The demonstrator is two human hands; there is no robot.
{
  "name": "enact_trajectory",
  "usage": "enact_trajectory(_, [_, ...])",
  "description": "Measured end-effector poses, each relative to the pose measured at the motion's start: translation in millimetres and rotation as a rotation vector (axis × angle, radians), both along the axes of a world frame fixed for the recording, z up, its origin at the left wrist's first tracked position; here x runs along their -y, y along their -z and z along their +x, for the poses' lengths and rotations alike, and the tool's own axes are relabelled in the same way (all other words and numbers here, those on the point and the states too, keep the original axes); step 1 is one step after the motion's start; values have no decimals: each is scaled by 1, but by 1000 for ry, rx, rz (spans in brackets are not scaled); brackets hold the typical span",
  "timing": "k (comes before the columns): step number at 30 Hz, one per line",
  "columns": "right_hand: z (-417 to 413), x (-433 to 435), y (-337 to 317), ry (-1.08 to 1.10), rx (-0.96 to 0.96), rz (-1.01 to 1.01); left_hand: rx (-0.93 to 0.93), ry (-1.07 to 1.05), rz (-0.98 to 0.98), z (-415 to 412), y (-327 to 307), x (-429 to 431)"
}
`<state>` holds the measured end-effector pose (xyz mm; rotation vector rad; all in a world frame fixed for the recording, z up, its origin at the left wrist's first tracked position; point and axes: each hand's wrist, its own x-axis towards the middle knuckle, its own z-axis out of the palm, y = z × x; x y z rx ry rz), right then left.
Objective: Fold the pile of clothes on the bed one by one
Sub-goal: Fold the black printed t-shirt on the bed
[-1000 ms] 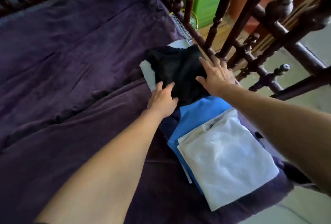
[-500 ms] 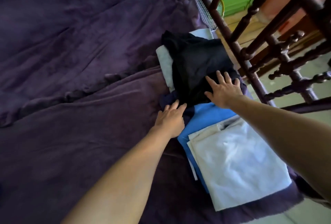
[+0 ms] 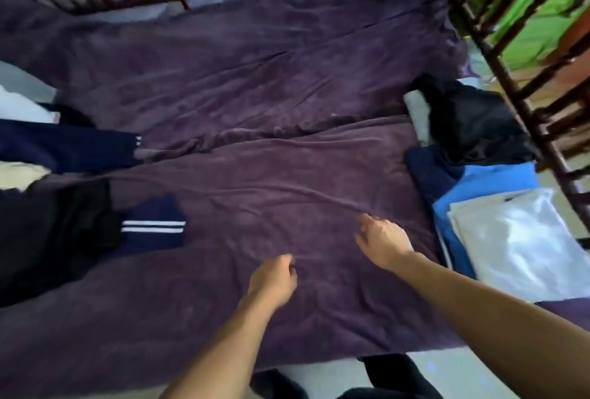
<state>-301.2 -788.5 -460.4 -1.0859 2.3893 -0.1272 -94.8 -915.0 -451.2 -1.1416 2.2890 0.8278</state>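
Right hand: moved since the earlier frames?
Yes. The right hand left the black garment, moving leftward and nearer, now over the purple blanket.

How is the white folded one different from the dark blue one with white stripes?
The white garment is folded into a flat rectangle; the dark blue striped garment lies loose. The white garment tops a blue garment at the right; the striped garment pokes from black clothes at the left. The white garment is plain; the other has two white stripes. Both rest over the purple blanket.
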Motion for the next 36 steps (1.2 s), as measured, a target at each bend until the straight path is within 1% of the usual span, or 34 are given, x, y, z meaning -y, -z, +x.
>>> enact_trajectory(1, [18, 4, -1, -6, 7, 11, -3, -2, -4, 22, -2, 2])
enact_trajectory(4, [101, 41, -9, -84, 14, 32, -19, -56, -20, 121, -15, 27])
enact_trajectory(8, [193, 111, -34, -176, 15, 15, -23, -192, -66, 239, -34, 63])
enact_trajectory(12, [261, 178, -58, -286, 27, -22, -43, -352, -118, 325, -55, 93])
enact_trajectory(15, [304, 222, -64, -379, 38, -23, -61, -447, -157, 377, -64, 113])
enact_trajectory(20, [368, 283, -51, -468, 105, 29, -35, -514, -174, 451, -67, 159])
enact_trajectory(26, [434, 376, -29, -496, 164, 52, 25, -563, -205, 518, -69, 259])
enact_trajectory(29, [479, 430, -34, -507, 218, 47, 2, -612, -171, 549, -71, 308])
enact_trajectory(33, [548, 504, -50, -607, 247, 11, -73, -782, -156, 595, -78, 364])
enact_trajectory(36, [601, 549, -66, -679, 244, -21, -56, -804, -158, 640, -79, 386])
